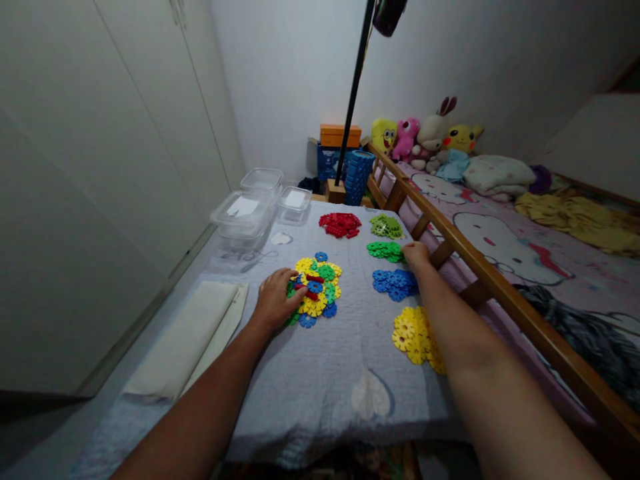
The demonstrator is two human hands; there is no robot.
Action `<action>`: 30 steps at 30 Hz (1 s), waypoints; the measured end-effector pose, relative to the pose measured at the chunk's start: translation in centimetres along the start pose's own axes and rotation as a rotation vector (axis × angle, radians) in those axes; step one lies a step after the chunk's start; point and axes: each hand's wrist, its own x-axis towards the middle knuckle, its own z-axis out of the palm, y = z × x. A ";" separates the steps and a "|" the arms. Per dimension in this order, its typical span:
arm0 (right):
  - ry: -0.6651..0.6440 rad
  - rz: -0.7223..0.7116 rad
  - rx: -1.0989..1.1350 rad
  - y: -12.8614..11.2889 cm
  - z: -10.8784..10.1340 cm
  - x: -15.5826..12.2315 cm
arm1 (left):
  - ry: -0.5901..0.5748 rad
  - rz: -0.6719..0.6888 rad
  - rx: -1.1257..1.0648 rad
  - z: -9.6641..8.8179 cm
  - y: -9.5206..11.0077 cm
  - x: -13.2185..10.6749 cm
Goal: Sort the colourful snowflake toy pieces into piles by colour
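Note:
My left hand (277, 295) rests at the left side of a mixed pile of plastic snowflake discs (316, 308), yellow, green and blue, with a few red connector pieces (315, 279) on top. Its fingers are stretched out and the thumb is spread apart over the discs. My right hand (416, 255) is at the right edge of a pile of green snowflake discs (384, 251). Its fingers are curled closed there, and anything between the fingertips is hidden. Below its wrist lie blue discs (393, 283), and nearer me yellow discs (413, 333), partly covered by my forearm.
Red pieces (340, 225) and light green discs (386, 227) lie toward the table's far end. Clear plastic containers (243, 212) stand at the back left, above a folded pale cloth (183, 340). A wooden bed rail (457, 240) borders the right. A black pole (353, 100) rises behind.

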 end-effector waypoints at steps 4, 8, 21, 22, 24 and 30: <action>0.028 0.017 0.063 -2.5 -0.3 -1.2 | -0.002 0.001 -0.005 0.0 0.0 -0.1; -0.166 -0.203 0.208 -7.3 0.0 -4.7 | -0.026 -0.002 -0.011 0.0 0.0 -0.1; -0.616 -0.708 -0.126 -13.8 5.3 -14.9 | -0.024 -0.011 -0.013 -0.4 0.5 -0.2; -0.618 -0.711 -0.132 -13.7 5.6 -15.0 | -0.027 -0.011 -0.012 -0.5 0.5 -0.2; -0.625 -0.714 -0.131 -13.7 5.8 -15.1 | -0.030 -0.013 -0.007 -0.5 0.6 -0.1; -0.624 -0.636 -0.085 -14.3 5.7 -15.4 | -0.036 -0.014 -0.001 -0.4 0.5 -0.2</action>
